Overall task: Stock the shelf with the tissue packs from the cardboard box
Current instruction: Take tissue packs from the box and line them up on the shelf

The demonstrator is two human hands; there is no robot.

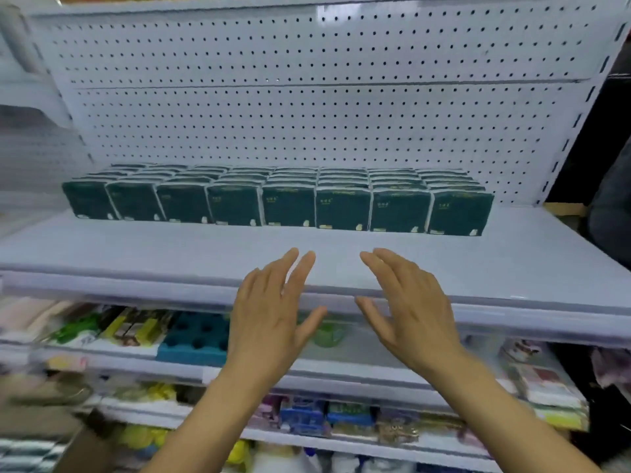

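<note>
Dark green tissue packs point(288, 206) stand upright in several tight rows at the back of the white shelf point(170, 254), against the pegboard. My left hand point(273, 312) and my right hand point(409, 308) hover side by side over the shelf's front edge, palms facing each other, fingers spread, holding nothing. A bare strip of shelf lies between the hands and the front row of packs. A corner of the cardboard box point(82, 452) shows at the bottom left, mostly out of frame.
The white pegboard back panel point(307, 114) rises behind the packs. Lower shelves hold mixed goods, among them a blue foam block point(194, 339) and blue packets point(304, 418). A person's dark clothing point(611, 206) shows at the right edge.
</note>
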